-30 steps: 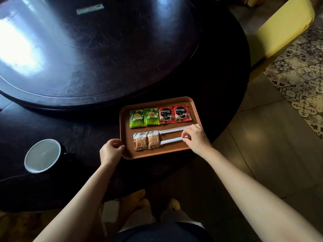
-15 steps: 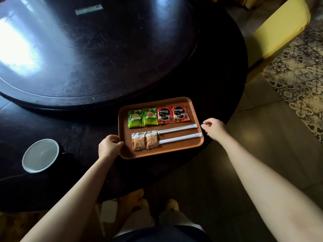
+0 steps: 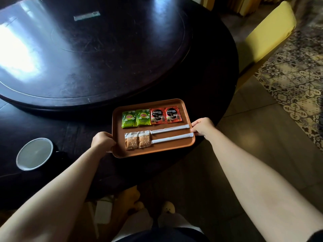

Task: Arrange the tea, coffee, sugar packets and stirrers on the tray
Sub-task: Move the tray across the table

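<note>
A brown tray (image 3: 158, 152) sits at the near edge of a dark round table. Along its far row lie two green tea packets (image 3: 136, 118) and two red coffee packets (image 3: 165, 115). The near row holds two brown sugar packets (image 3: 137, 142) on the left and two white wrapped stirrers (image 3: 172, 132) on the right. My left hand (image 3: 103, 141) grips the tray's left rim. My right hand (image 3: 202, 126) grips the tray's right rim beside the stirrer ends.
A white-lined cup (image 3: 35, 153) stands on the table to the left. A raised dark turntable (image 3: 87, 55) fills the table's middle. A yellow chair (image 3: 269, 32) stands at the right over patterned floor tiles. My feet in yellow slippers (image 3: 167, 207) are below the table edge.
My right hand left the stirrers, swung out past the tray's right side and closed on its right rim. My left hand stayed on the left rim.
</note>
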Demonstrator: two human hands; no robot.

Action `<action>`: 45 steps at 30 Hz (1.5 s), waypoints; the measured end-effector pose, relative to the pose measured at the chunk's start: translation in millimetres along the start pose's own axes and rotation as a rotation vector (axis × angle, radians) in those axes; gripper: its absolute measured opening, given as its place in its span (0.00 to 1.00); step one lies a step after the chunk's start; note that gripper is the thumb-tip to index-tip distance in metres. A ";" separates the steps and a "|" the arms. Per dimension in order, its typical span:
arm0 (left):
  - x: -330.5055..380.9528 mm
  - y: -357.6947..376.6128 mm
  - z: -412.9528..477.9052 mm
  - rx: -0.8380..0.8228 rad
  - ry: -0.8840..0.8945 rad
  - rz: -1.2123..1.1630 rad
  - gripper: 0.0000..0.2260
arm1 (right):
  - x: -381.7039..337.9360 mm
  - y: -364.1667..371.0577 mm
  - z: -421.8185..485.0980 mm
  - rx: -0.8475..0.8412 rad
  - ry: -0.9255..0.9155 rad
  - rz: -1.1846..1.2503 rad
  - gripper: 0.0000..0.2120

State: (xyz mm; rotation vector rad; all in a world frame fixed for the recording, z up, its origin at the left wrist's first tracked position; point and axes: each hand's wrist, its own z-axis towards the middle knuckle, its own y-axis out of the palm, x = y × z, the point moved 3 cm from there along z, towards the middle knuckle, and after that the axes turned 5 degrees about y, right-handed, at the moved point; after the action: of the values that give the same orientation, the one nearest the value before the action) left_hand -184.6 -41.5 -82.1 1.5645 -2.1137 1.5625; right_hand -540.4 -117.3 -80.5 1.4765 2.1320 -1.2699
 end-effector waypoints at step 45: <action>134.5 -159.4 171.4 0.053 0.208 -0.193 0.15 | -271.2 41.1 101.9 -0.071 -0.157 0.088 0.10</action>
State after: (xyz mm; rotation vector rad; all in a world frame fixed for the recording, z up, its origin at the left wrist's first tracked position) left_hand -49.5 -251.9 19.8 1.4968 -1.7723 1.6463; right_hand -408.5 -362.7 9.0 1.3778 1.9691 -1.2238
